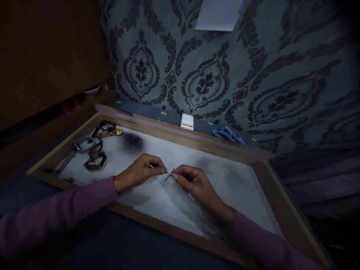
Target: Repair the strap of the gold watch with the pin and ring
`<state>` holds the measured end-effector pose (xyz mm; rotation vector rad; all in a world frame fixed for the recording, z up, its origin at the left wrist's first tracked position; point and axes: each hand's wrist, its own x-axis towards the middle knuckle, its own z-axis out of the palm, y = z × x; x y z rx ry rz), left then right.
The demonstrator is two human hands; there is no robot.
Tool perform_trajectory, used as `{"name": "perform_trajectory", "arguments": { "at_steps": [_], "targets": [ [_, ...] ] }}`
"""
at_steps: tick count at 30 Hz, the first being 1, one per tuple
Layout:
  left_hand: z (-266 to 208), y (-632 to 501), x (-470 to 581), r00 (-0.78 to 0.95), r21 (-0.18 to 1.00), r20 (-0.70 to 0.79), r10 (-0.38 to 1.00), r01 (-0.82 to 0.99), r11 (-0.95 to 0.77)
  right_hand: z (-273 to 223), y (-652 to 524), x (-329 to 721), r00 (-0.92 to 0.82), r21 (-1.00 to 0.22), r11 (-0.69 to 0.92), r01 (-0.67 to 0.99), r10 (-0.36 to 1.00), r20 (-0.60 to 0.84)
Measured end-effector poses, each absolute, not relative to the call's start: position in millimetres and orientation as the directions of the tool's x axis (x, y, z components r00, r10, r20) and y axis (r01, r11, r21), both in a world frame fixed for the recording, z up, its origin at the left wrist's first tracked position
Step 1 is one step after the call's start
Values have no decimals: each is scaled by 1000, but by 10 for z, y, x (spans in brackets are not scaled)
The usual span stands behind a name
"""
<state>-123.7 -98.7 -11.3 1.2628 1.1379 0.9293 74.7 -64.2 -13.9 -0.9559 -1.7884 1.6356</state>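
Observation:
Over the middle of a shallow wooden tray [225, 148] with a white bottom, my two hands meet fingertip to fingertip. My left hand [140, 170] is closed in a pinch on a thin, shiny metal piece [168, 172], too small to name. Thumb and fingers of my right hand [194, 182] pinch a thin dark stick-like piece [168, 177], which crosses the metal one. Whether the two pieces are joined, I cannot tell. Several wristwatches lie at the tray's left end, among them a grey-strapped watch [84, 144], a rose-gold watch [95, 161] and a gold one [112, 132].
Behind the tray's far wall lie a small white packet [187, 122] and a crumpled blue cloth [229, 134]. Patterned wallpaper [205, 82] rises beyond, with a white sheet [218, 15] on it. Brown wooden furniture [50, 48] stands at the left.

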Motion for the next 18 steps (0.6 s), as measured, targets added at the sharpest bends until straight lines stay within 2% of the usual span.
{"name": "perform_trajectory", "arguments": {
  "at_steps": [4, 7, 9, 12, 18],
  "targets": [
    [-81, -987, -1275, 158, 989, -151, 976, 20, 150, -140, -670, 626, -539, -981, -193, -26, 829, -149],
    [-55, -996, -1289, 110, 981, -187, 976, -38, 192, -149, -669, 520, -503, -877, -429, -218, 819, -276],
    [-46, -1000, -1295, 84, 972, -218, 972, -70, 224, -159, -655, 452, -485, -789, -532, -307, 801, -351],
    [-48, -1001, -1313, 71, 958, -261, 963, -103, 268, -190, -615, 375, -478, -721, -585, -371, 786, -392],
    [-76, -1003, -1379, 191, 880, -347, 918, -274, 389, -292, -535, 315, -499, -697, -617, -366, 762, -412]
  ]
}}
